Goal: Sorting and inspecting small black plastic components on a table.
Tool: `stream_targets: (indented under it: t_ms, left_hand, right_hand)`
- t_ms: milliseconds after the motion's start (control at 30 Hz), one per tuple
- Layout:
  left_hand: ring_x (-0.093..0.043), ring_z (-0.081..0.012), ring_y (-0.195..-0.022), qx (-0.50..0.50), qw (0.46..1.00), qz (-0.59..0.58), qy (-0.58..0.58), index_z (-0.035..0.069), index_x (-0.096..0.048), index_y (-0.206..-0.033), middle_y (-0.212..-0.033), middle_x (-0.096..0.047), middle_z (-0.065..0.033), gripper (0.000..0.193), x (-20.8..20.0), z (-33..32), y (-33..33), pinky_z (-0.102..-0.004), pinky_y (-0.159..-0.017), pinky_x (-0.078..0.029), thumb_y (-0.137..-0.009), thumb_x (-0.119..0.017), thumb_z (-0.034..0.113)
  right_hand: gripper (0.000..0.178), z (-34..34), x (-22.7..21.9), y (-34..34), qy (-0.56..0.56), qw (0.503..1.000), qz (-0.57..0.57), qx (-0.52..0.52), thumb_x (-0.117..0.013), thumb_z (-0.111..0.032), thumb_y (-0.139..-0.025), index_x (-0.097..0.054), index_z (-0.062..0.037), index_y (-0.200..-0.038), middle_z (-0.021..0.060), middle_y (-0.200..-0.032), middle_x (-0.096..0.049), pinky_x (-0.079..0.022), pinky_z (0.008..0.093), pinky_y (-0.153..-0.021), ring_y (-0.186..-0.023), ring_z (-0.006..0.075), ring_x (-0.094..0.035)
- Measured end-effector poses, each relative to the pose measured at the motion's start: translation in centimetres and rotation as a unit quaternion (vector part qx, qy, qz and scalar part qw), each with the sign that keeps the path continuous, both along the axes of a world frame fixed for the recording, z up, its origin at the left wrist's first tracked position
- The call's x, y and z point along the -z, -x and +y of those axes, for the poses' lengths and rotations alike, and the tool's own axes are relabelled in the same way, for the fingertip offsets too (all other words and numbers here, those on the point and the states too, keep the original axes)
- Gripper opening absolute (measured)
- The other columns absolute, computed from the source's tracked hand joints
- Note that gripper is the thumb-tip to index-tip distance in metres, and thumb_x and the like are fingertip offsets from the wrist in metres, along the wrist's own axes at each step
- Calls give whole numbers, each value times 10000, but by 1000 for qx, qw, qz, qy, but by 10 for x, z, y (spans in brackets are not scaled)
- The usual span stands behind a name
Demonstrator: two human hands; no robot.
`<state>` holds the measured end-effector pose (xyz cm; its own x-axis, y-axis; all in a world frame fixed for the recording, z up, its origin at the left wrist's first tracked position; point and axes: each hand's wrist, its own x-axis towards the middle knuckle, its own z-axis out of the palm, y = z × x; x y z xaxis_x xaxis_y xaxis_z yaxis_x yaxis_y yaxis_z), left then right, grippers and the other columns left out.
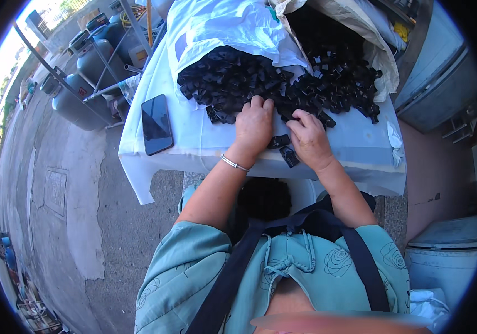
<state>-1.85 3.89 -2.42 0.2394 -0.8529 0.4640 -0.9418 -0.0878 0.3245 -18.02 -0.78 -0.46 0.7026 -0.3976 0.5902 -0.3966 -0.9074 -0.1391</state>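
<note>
Two heaps of small black plastic parts lie on the white-covered table: one heap [227, 75] spills from a white sack [222, 25], the other [338, 83] from a beige sack [386, 61]. My left hand [254, 127] rests at the front edge of the left heap, fingers curled together against the parts. Close by on the right, my right hand [310, 139] has its fingers bent in a pinch beside the pile. Whatever either hand grips is hidden. Between the hands, near the table's front edge, lie two loose black plastic parts [289, 157].
A dark phone [157, 124] lies on the table's left side. Below the front edge, a white bucket [303, 192] holds a black mass. Grey gas cylinders [77, 100] stand in a metal frame on the left. A lidded pale bin [447, 250] sits at the lower right.
</note>
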Motion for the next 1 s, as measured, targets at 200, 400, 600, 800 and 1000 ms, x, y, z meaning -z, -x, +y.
stream_targets:
  t_ms: [200,400,600,800,1000]
  left_hand:
    - [-614,-363,-740,112,979,121,119,51,-623,-964,-819,-613,-156,137,-3,20,-9,-433,-666,-511,-856,-616,135]
    - [-630,-337,-765,145,978,112,96,55,-666,-961,-852,-648,-137,139,-9,18,-18,-405,-675,-511,-845,-643,126]
    - [-655,-275,-779,147,969,197,10,51,-654,-1025,-878,-667,-114,283,-16,33,-24,-361,-702,-526,-758,-728,114]
    - [-660,-251,-758,198,952,232,-35,72,-614,-1113,-908,-696,-85,453,-14,36,-16,-346,-706,-532,-686,-767,71]
    - [-657,-243,-746,224,945,233,-43,97,-559,-1201,-905,-706,-58,599,-12,33,-17,-350,-700,-529,-650,-791,56]
  right_hand:
    - [172,3,-54,25,-127,983,117,56,-628,-6,-788,-599,-13,-957,152,-979,-563,-518,400,-737,-820,358,-609]
    - [232,-4,-34,4,-126,985,109,-34,-695,-82,-798,-616,-29,-1009,134,-1001,-577,-529,384,-762,-898,315,-617]
    - [305,-12,-19,33,-177,981,41,-67,-680,-61,-810,-619,-32,-1107,147,-1115,-584,-529,364,-814,-973,310,-624]
    - [276,-17,-8,28,-198,979,-2,-42,-655,-17,-816,-621,-32,-1089,147,-1092,-586,-533,361,-787,-938,310,-633]
    - [274,-3,-4,11,-158,986,-14,-49,-633,24,-816,-621,-31,-1084,137,-1079,-565,-537,347,-752,-892,281,-644]
